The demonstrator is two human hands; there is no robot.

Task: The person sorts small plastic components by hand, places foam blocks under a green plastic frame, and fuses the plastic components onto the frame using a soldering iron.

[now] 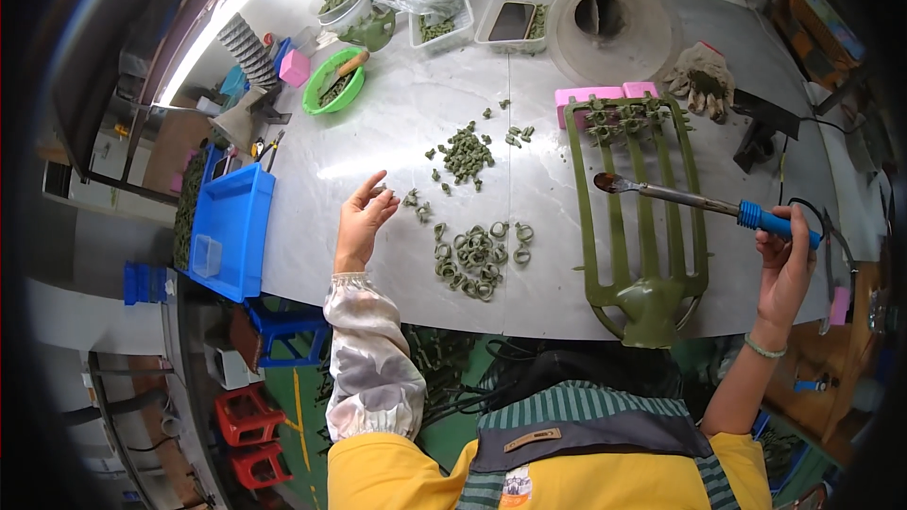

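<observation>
My right hand [786,260] grips the blue handle of a soldering iron [699,200]. Its long metal shaft points left and ends in a brown-stained, spoon-shaped tip over a green wax frame [645,246] with several parallel bars. Small green pieces [628,118] are attached along the frame's far end. Left of the piles, my left hand [362,227] is raised with a small green wax piece [380,191] pinched at the fingertips, partly hidden. Beside it on the table lie a heap of small green wax pieces [468,153] and a pile of green wax rings [475,253].
Pink blocks [586,99] prop up the frame's far end. A large translucent funnel [614,28], a stained glove [701,80] and plastic tubs [442,28] stand at the back. A lime-green bowl [333,85] and a blue tray [231,231] are at left. A cord trails at right.
</observation>
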